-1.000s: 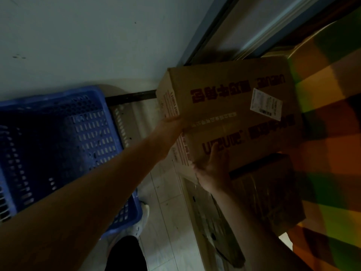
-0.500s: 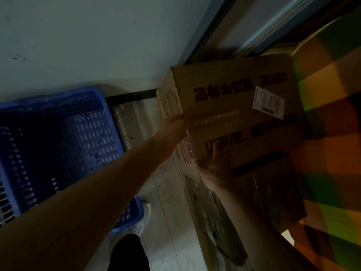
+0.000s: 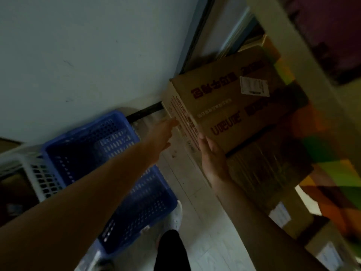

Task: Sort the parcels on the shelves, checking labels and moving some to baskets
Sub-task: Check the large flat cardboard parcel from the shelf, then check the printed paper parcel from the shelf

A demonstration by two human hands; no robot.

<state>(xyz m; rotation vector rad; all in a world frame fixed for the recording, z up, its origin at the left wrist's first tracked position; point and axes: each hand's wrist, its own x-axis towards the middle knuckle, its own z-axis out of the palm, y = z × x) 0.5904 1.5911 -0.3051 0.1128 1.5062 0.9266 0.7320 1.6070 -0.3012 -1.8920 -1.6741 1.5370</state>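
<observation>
Dimly lit: cardboard box (image 3: 234,114) rests atop darker carton (image 3: 263,169). Left hand (image 3: 166,132) flat on box's end, right hand (image 3: 213,159) flat at its near corner, fingers straight. Blue basket (image 3: 82,132) left of box. Advice: support underside, keep label (image 3: 254,88) visible.

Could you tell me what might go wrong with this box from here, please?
Neither hand grips the cardboard box: the left hand touches its end, the right hand lies flat against its lower edge, so it might slip. The person's shoe and the blue basket are below and could be hit.
</observation>
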